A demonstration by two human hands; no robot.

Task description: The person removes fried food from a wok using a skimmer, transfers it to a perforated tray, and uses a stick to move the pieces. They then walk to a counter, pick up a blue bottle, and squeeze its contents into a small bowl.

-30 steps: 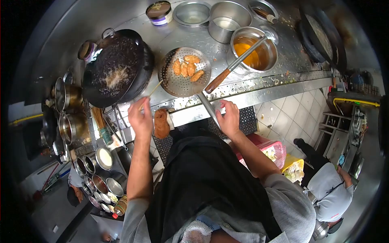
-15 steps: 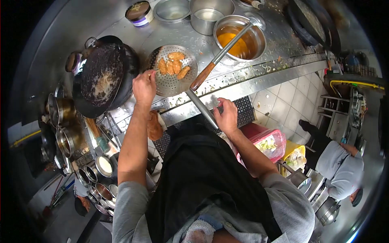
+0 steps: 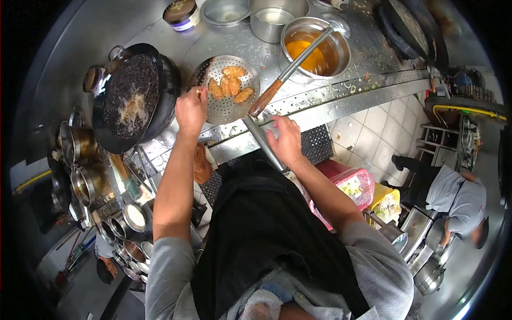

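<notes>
My left hand [image 3: 191,110] is at the left edge of a round perforated strainer [image 3: 217,109], its fingers pinched together; something small and brownish shows at the fingertips, too small to name. Several golden-brown fried pieces [image 3: 230,85] lie in the strainer. The strainer's metal handle [image 3: 264,144] runs down toward my apron. My right hand [image 3: 285,137] hovers just right of that handle, fingers apart and holding nothing. A ladle with a wooden grip [image 3: 266,98] rests with its upper part across a pot of orange-brown liquid [image 3: 311,52].
A blackened wok [image 3: 130,101] stands left of the strainer. Metal bowls [image 3: 273,18] and a round tub [image 3: 182,15] are at the counter's back. Pink [image 3: 361,186] and yellow [image 3: 388,201] bags hold scraps below right. Another person [image 3: 456,197] is at the far right.
My right hand has moved up and left, closer to the strainer's handle. The view has shifted slightly. At the far right, the other person has moved and bent differently.
</notes>
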